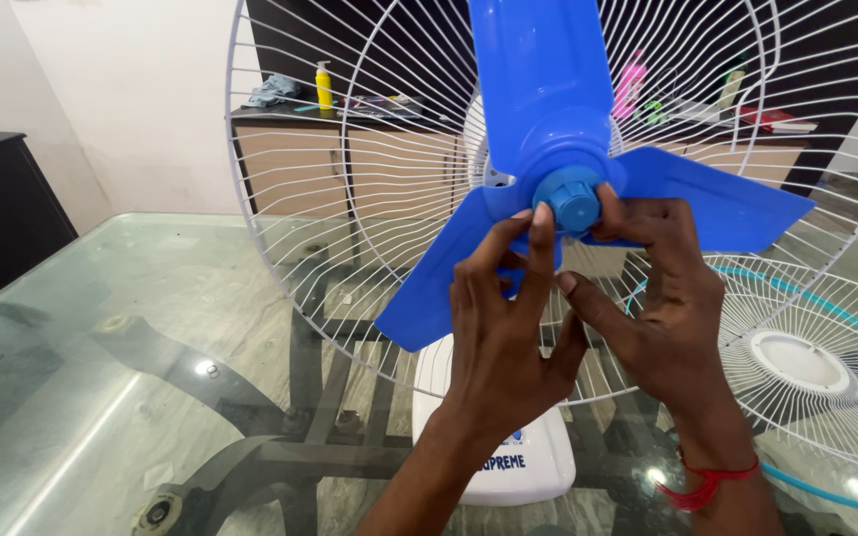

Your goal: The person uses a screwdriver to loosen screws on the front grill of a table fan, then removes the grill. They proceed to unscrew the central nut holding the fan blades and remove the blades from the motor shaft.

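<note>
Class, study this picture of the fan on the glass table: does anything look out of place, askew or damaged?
The fan has no front cover: its front grille lies flat on the glass table at the right, leaving the blue blades bare. Both hands, left and right, pinch the blue hub cap. Nothing looks broken or spilled.

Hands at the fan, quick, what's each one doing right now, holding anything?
Left hand: fingers curled against the blue hub cap, fingertip on its rim.
Right hand: fingers gripping the same cap from the other side, in front of the blue fan blade.

Glossy plastic blade [548, 89], glass table [101, 328]
</note>
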